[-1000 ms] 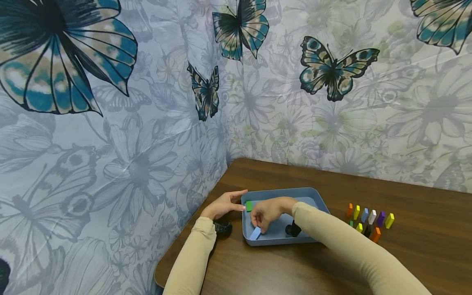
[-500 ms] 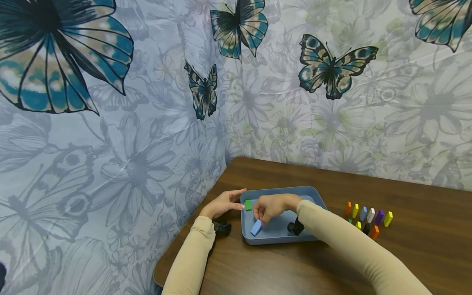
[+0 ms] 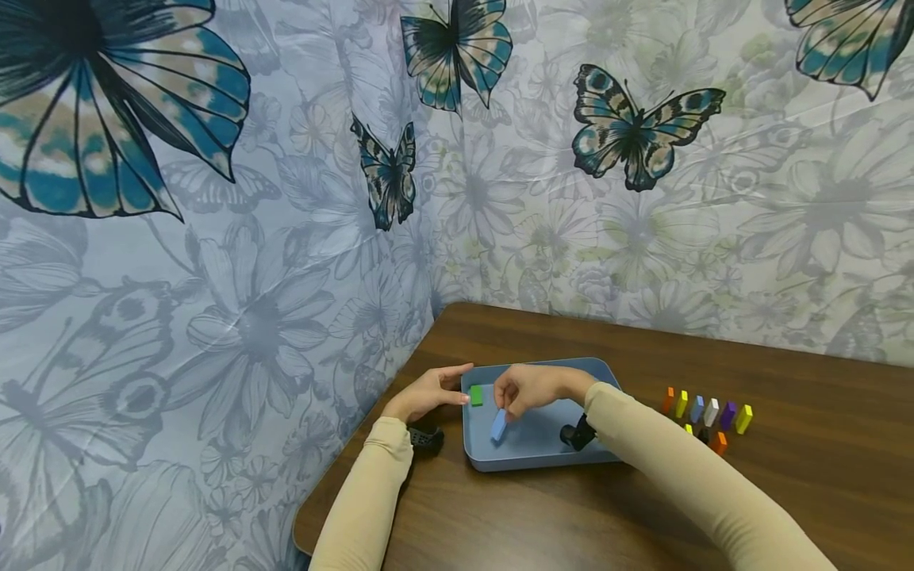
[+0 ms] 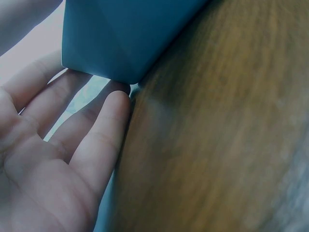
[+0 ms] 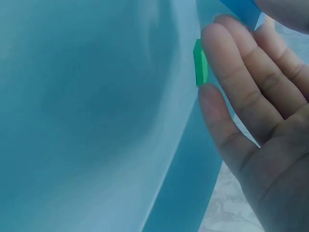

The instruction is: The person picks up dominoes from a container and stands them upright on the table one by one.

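Observation:
A light blue block (image 3: 498, 427) is pinched between the thumb and fingers of my right hand (image 3: 531, 387), over the left part of the blue-grey tray (image 3: 550, 464). It stands tilted; whether its lower end touches the tray floor, I cannot tell. In the right wrist view a corner of the blue block (image 5: 245, 10) shows beside the thumb. Near the tray's left wall sits a green block (image 3: 476, 395). My left hand (image 3: 427, 394) rests at that left wall, its fingers extended. The left wrist view shows fingertips touching the tray's outer wall (image 4: 120, 38).
Right of the tray, several coloured blocks stand in rows on the brown table (image 3: 471, 515), among them a white block (image 3: 711, 411), a purple block (image 3: 727, 415) and an orange block (image 3: 719, 443). My right forearm (image 3: 685, 468) crosses the tray's front right corner. Patterned fabric hangs behind the table.
The blue block has gone from lying low in the tray to tilting up in my right hand, which has shifted slightly right and away from me. My left hand keeps its place at the tray.

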